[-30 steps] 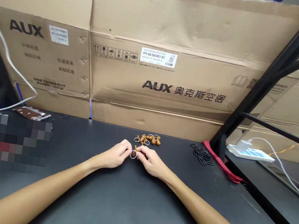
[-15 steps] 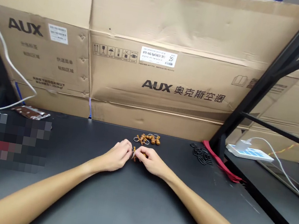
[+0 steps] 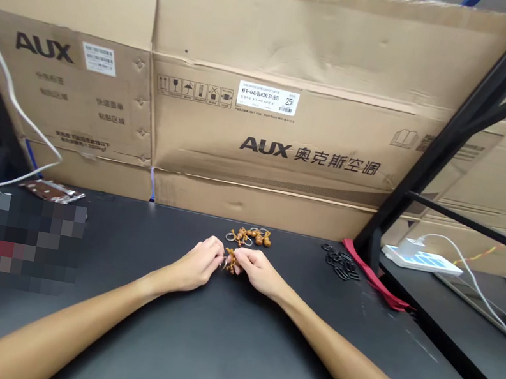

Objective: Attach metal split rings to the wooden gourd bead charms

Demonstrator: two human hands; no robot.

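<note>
Gripping the brown charm, left hand and right hand fingers have rotated it.

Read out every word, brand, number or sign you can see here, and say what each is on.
"AUX": top carton.
"AUX": lower left carton.
"AUX 奥克斯空调": middle carton.
"KFR-46G/BpR3AES1(B1)" and "25": white label on the middle carton.
Handling symbols beside that label: no words.
Barcode stickers, small Chinese print on the left cartons: too blurred to read.
</note>
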